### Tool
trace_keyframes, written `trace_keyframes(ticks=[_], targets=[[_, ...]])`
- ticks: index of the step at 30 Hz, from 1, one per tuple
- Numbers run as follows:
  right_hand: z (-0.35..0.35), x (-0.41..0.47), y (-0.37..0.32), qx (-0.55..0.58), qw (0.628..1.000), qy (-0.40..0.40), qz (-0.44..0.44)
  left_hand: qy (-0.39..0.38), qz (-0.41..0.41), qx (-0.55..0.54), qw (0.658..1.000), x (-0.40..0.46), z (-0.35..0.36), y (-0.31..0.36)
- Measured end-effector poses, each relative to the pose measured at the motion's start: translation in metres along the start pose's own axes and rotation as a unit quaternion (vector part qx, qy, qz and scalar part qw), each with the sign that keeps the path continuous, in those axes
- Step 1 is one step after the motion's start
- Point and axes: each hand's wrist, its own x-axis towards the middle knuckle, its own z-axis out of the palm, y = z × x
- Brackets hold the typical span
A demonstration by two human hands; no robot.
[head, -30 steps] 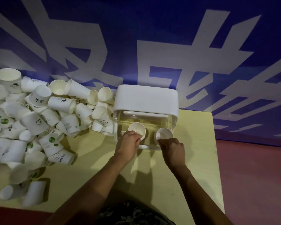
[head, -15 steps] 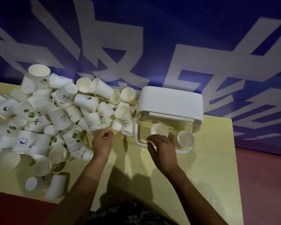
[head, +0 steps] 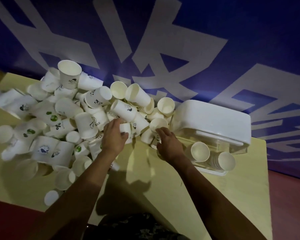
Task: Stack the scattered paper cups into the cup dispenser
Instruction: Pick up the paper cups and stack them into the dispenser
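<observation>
The left hand (head: 115,135) pinched a small white paper cup (head: 125,127) at the near edge of the heap of scattered white paper cups (head: 73,118). The right hand (head: 170,144), fingers spread, apparently touched another cup. The white-lidded clear cup dispenser (head: 213,122) stood just right on the yellow table (head: 232,196). Risk: pulling from the heap's base might have toppled neighbouring cups off the table.

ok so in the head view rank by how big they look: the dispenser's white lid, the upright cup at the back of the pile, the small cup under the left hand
1. White plastic dispenser lid
2. Upright white paper cup with dark print
3. Small white cup at the left hand, partly hidden by fingers, so its rank is unsure.
</observation>
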Motion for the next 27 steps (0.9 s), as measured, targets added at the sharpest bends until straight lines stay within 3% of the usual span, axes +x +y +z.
trace_keyframes(ticks=[7,12,19,27], targets=[[0.014,-0.010,-0.012,0.029,0.991,0.116,0.057,-0.057,0.007,0.021,0.998,0.001,0.001,-0.020],[0.016,-0.036,-0.021,0.017,0.984,0.167,0.065,-0.049,0.080,0.043,0.995,-0.019,-0.003,-0.015],[0.012,-0.087,-0.017,-0.012,0.963,0.253,0.093,-0.053,0.160,0.008,0.986,-0.062,-0.011,0.016],[-0.004,-0.150,0.032,0.089,0.946,0.289,0.117,-0.045,0.275,-0.016,0.960,-0.097,0.008,0.086]])
